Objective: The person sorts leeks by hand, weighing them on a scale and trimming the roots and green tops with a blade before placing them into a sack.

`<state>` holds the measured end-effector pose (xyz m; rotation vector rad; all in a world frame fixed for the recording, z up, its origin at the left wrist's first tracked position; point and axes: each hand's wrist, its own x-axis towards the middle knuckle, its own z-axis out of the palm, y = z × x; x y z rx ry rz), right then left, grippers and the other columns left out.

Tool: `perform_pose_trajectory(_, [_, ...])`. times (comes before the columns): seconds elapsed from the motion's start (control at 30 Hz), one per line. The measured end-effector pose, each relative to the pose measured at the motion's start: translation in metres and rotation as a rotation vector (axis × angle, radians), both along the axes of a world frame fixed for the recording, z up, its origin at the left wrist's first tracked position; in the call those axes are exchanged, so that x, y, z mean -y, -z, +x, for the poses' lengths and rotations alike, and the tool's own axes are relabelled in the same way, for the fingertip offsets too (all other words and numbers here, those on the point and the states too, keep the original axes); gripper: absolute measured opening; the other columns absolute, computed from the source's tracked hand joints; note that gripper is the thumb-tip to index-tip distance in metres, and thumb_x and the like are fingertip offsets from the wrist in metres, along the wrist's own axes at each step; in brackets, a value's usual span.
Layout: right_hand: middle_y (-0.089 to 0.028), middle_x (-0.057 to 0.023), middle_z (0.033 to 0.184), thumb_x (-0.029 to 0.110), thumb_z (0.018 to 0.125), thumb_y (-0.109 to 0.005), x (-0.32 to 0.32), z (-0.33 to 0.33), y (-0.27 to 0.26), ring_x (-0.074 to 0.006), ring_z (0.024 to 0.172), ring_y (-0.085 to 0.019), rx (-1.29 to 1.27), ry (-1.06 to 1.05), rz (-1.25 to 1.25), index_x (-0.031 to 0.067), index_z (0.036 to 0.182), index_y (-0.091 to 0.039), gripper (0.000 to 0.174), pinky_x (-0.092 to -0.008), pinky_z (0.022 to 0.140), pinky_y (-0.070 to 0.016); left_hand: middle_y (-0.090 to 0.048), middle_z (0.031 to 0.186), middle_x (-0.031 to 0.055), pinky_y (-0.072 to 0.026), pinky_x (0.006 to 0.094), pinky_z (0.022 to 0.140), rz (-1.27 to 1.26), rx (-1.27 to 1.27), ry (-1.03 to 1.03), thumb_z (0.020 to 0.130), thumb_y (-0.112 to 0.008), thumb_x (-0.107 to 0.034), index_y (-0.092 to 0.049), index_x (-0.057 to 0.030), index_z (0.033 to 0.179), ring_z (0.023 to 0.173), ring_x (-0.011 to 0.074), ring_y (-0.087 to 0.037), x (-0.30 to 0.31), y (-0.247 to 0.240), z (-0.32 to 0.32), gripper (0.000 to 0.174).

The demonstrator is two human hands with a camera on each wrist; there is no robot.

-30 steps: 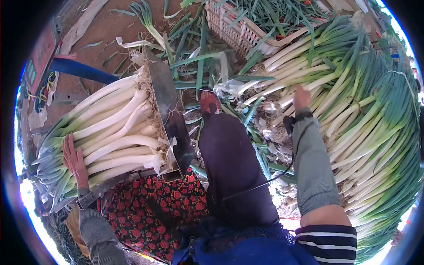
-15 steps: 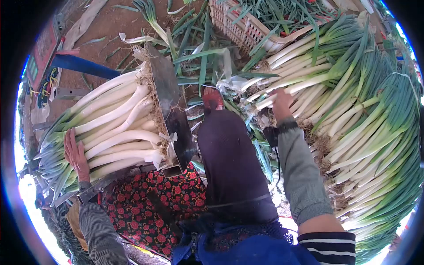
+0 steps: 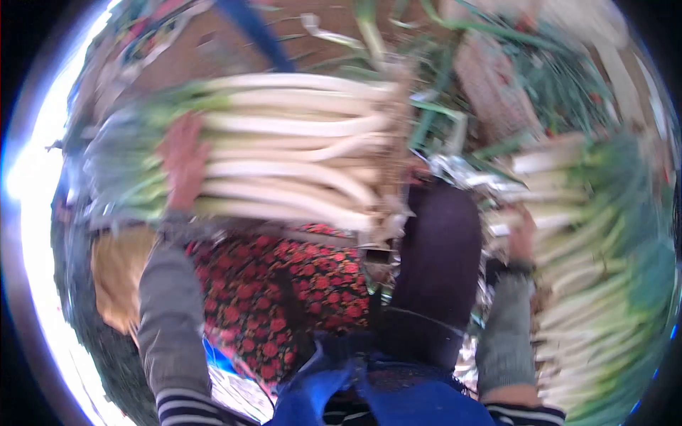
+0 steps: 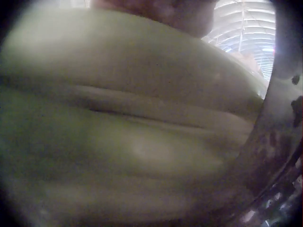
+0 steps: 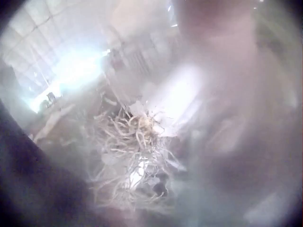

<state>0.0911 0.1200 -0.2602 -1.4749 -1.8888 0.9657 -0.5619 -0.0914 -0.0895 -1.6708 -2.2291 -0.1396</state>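
Observation:
My left hand rests with straight fingers across the bundle of large green onions, near where white stalks turn into green leaves. Their root ends line up on the right side of the bundle. Close up in the left wrist view are pale green stalks, badly blurred. Over at the right pile, my right hand grips a green onion, its white end poking out to the left of the fingers. Stringy roots and a white stalk fill the middle of the right wrist view.
A large pile of green onions covers the right side. Beyond it stands a plastic crate with cut leaves. A metal tube end juts out below the bundle's roots, beside my leg. Flowered cloth covers my lap.
The head view has swung left, so the bundle now lies nearer the middle. My right hand reached into the pile, took hold of a green onion and drew it leftward. My left hand stayed on the bundle.

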Motion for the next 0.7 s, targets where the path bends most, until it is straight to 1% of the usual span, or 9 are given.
perform_pose_trajectory(0.07, [-0.06, -0.0102, 0.096, 0.02, 0.073, -0.054, 0.025, 0.004, -0.064, -0.0201, 0.086, -0.056, -0.126, 0.028, -0.096, -0.0001, 0.101, -0.058, 0.035, -0.0303, 0.078, -0.0468, -0.033, 0.145, 0.0051, -0.0128, 0.0556, 0.109, -0.039, -0.022, -0.133, 0.085, -0.051, -0.035, -0.039, -0.0245, 0.138, 0.136, 0.0283, -0.024, -0.002, -0.007, 0.013, 0.056])
perform_pose_trajectory(0.13, [-0.054, -0.0099, 0.107, 0.017, 0.078, -0.053, 0.036, 0.026, -0.107, -0.0194, 0.087, -0.054, 0.015, 0.04, 0.102, -0.0021, 0.102, -0.056, 0.031, -0.0306, 0.08, -0.0457, -0.032, 0.146, 0.0024, -0.0115, 0.0637, 0.106, -0.055, 0.042, -0.2, 0.087, -0.049, -0.038, -0.038, -0.0258, 0.137, 0.137, 0.0276, -0.023, -0.003, -0.017, 0.023, 0.053])
perform_pose_trajectory(0.2, [-0.055, -0.0107, 0.108, 0.019, 0.081, -0.054, 0.043, 0.029, -0.156, -0.0204, 0.091, -0.054, 0.175, 0.324, 0.293, -0.004, 0.108, -0.056, 0.036, -0.0308, 0.084, -0.0442, -0.032, 0.145, 0.0033, -0.0118, 0.0651, 0.105, -0.056, 0.045, -0.188, 0.089, -0.045, -0.042, -0.039, -0.0241, 0.137, 0.136, 0.028, -0.023, -0.006, -0.01, 0.023, 0.051])
perform_pose_trajectory(0.27, [-0.055, -0.0148, 0.12, 0.01, 0.075, -0.065, 0.017, 0.102, -0.16, -0.0242, 0.107, -0.051, 0.065, 0.147, 0.211, -0.0052, 0.123, -0.05, 0.052, -0.0337, 0.096, -0.0382, -0.033, 0.145, 0.0038, -0.0121, 0.0662, 0.104, -0.048, 0.06, -0.176, 0.09, -0.042, -0.044, -0.039, -0.023, 0.136, 0.136, 0.0285, -0.023, -0.006, -0.003, 0.02, 0.051])
perform_pose_trajectory(0.3, [-0.056, -0.0146, 0.117, 0.006, 0.075, -0.067, 0.038, 0.071, -0.184, -0.0222, 0.105, -0.052, 0.2, 0.235, 0.26, -0.0055, 0.121, -0.052, 0.05, -0.032, 0.095, -0.0384, -0.032, 0.145, 0.0038, -0.0125, 0.0659, 0.104, -0.015, 0.059, -0.164, 0.09, -0.042, -0.044, -0.039, -0.0228, 0.136, 0.136, 0.0287, -0.023, -0.005, -0.006, 0.023, 0.051])
perform_pose_trajectory(0.47, [-0.059, -0.0138, 0.11, 0.01, 0.069, -0.07, 0.032, 0.091, -0.197, -0.0215, 0.1, -0.055, 0.024, 0.316, 0.174, -0.0065, 0.12, -0.052, 0.056, -0.0315, 0.09, -0.0424, -0.032, 0.145, 0.0036, -0.0133, 0.0628, 0.106, 0.087, 0.121, -0.131, 0.091, -0.039, -0.047, -0.04, -0.0231, 0.136, 0.136, 0.029, -0.024, 0.001, -0.009, 0.029, 0.051])
perform_pose_trajectory(0.6, [-0.062, -0.0137, 0.107, 0.011, 0.071, -0.069, 0.061, 0.034, -0.232, -0.0216, 0.095, -0.057, 0.137, 0.335, 0.349, -0.0041, 0.116, -0.057, 0.049, -0.0307, 0.086, -0.044, -0.038, 0.141, 0.0041, -0.0152, 0.0545, 0.109, 0.177, 0.173, -0.098, 0.089, -0.043, -0.049, -0.046, -0.0219, 0.132, 0.133, 0.0281, -0.028, 0.007, -0.008, 0.028, 0.051])
perform_pose_trajectory(0.63, [-0.063, -0.0135, 0.108, 0.008, 0.074, -0.067, 0.057, 0.026, -0.238, -0.0219, 0.092, -0.058, 0.152, 0.459, 0.27, -0.0032, 0.113, -0.059, 0.042, -0.0309, 0.084, -0.0449, -0.044, 0.136, 0.0072, -0.0206, 0.0482, 0.108, 0.247, 0.161, -0.034, 0.087, -0.048, -0.05, -0.051, -0.0181, 0.128, 0.128, 0.028, -0.036, 0.009, -0.011, 0.025, 0.052])
perform_pose_trajectory(0.7, [-0.063, -0.0134, 0.108, 0.007, 0.076, -0.065, 0.065, 0.014, -0.252, -0.0216, 0.092, -0.058, 0.216, 0.441, 0.358, -0.0035, 0.113, -0.059, 0.039, -0.031, 0.084, -0.0449, -0.048, 0.131, 0.0092, -0.0247, 0.0439, 0.106, 0.307, 0.299, 0.035, 0.087, -0.051, -0.047, -0.052, -0.0153, 0.126, 0.123, 0.0272, -0.041, 0.016, -0.013, 0.022, 0.051])
